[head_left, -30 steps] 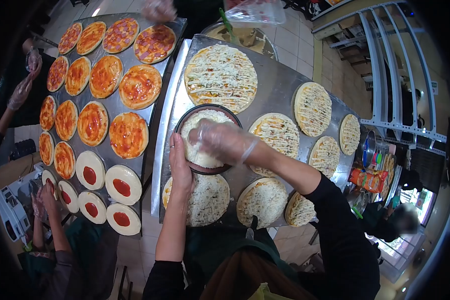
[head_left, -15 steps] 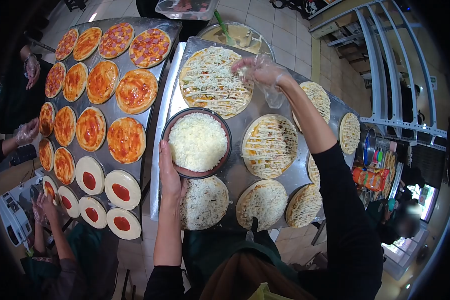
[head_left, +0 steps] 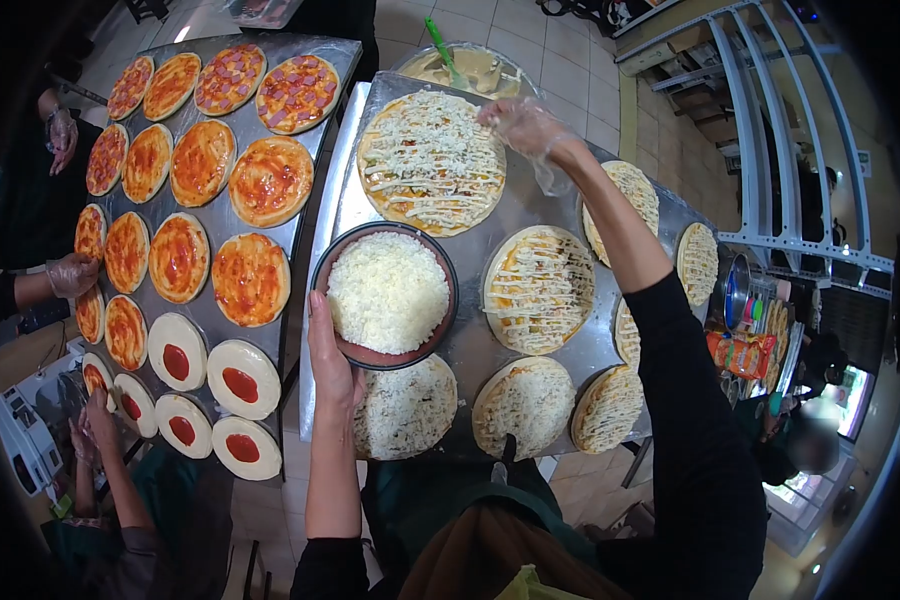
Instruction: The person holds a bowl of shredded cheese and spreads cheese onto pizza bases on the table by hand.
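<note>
A dark-rimmed bowl (head_left: 388, 292) full of white grated topping rests in my left hand (head_left: 332, 362), which grips its lower left side. My right hand (head_left: 530, 130), in a clear plastic glove, hangs over the right edge of the large pizza (head_left: 432, 165) with fingers drawn together; what they hold is too small to make out. White strands and stripes of sauce cover that pizza. Right of the bowl is a striped pizza (head_left: 538, 290). Below lie two pizzas thick with white shreds, one (head_left: 406, 408) under the bowl and another (head_left: 524, 405) beside it.
On the left, a second metal table (head_left: 305, 150) bears several red-sauced pizzas and dough rounds. Co-workers' hands, one gloved (head_left: 73, 275), are at its left side. Behind my table stands a basin (head_left: 480, 70) with a green-handled tool. Metal shelving (head_left: 770, 150) rises at the right.
My right hand has gone from inside the bowl up to the large pizza's right edge. The bowl has shifted slightly down and left. A co-worker's gloved hand has reached the left pizzas.
</note>
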Motion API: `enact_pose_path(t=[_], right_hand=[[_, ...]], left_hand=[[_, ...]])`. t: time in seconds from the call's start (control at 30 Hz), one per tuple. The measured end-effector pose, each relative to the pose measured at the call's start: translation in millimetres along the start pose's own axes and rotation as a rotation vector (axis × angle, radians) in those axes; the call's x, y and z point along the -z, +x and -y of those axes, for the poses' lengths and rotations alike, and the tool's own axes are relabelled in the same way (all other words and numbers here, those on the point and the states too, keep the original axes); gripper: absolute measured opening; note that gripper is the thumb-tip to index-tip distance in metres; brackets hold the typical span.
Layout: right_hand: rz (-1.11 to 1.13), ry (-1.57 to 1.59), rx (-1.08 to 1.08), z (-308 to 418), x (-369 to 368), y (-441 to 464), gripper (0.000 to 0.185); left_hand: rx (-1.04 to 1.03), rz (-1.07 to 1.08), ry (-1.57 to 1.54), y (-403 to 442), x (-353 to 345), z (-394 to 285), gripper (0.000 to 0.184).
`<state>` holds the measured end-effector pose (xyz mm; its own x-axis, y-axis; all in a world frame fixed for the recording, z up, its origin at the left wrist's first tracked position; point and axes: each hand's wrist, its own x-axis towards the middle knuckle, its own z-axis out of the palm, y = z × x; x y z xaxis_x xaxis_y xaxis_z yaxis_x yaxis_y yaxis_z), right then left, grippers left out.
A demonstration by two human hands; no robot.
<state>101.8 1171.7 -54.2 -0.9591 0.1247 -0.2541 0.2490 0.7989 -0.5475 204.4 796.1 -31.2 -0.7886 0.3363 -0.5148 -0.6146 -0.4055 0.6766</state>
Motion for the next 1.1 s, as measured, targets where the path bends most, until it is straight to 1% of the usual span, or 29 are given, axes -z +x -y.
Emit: enact_pose_path(t=[0.03,0.2,0.33,0.43,0.53,0.63,0.73,0.8,0.83,0.9,0.93,0.97,1.0,1.07,1.1], right_hand=[[0.014,0.024,0.019,-4.6,-3.0,-7.2,0.024],[0.008,0.101,-0.063,-4.8,-14.7,-40.5,0.023],[0.006,0.070,-0.157,37.5,-6.7,-63.4,0.023],[-0.086,-0.153,0.173,23.0,-25.0,-63.0,0.020],[-0.171,-0.115,0.152,30.2,-29.8,-56.0,0.021],[-0.130,-0.197,0.148,47.1,-20.2,-57.7,0.022],[-0.041,-0.008,-0.028,91.2,-0.9,-73.6,0.024],[0.108,0.297,0.023,114.0,1.6,-93.0,0.025],[0.182,0.448,0.046,123.5,0.3,-104.6,0.026],[0.235,0.218,0.173,147.2,-12.4,-124.1,0.031],[0.186,0.064,0.288,145.8,-30.7,-130.7,0.038],[0.120,0.040,0.483,143.8,-47.5,-133.9,0.045],[0.115,-0.043,0.445,150.6,-64.9,-143.7,0.044],[0.159,-0.175,0.445,150.9,-80.3,-153.6,0.037],[0.189,-0.073,0.461,146.3,-75.4,-151.5,0.034]], left_hand=[[0.002,0.000,0.001,-0.3,0.2,-0.5,0.064],[-0.007,-0.028,-0.035,-2.2,-5.6,-4.2,0.062],[0.012,-0.029,-0.034,-1.8,-3.9,-2.6,0.062],[-0.001,-0.004,-0.010,-1.3,-5.0,-2.3,0.063],[-0.006,0.011,0.031,0.4,-5.9,-0.1,0.064],[-0.029,0.014,0.046,2.9,-8.0,3.5,0.063],[-0.064,0.032,0.068,10.4,-3.9,13.0,0.063],[-0.094,0.007,0.109,13.6,-5.4,18.5,0.062],[-0.093,0.033,0.047,14.1,-8.5,19.0,0.056],[-0.112,0.009,0.132,18.9,-9.4,25.9,0.056],[-0.122,0.000,0.175,20.5,-10.8,28.8,0.056],[-0.140,0.008,0.223,19.1,-18.0,27.7,0.056],[-0.114,0.018,0.181,20.2,-20.2,28.8,0.055],[-0.062,0.031,0.100,21.5,-22.2,31.0,0.055],[-0.031,0.013,0.066,18.6,-23.7,31.2,0.055]])
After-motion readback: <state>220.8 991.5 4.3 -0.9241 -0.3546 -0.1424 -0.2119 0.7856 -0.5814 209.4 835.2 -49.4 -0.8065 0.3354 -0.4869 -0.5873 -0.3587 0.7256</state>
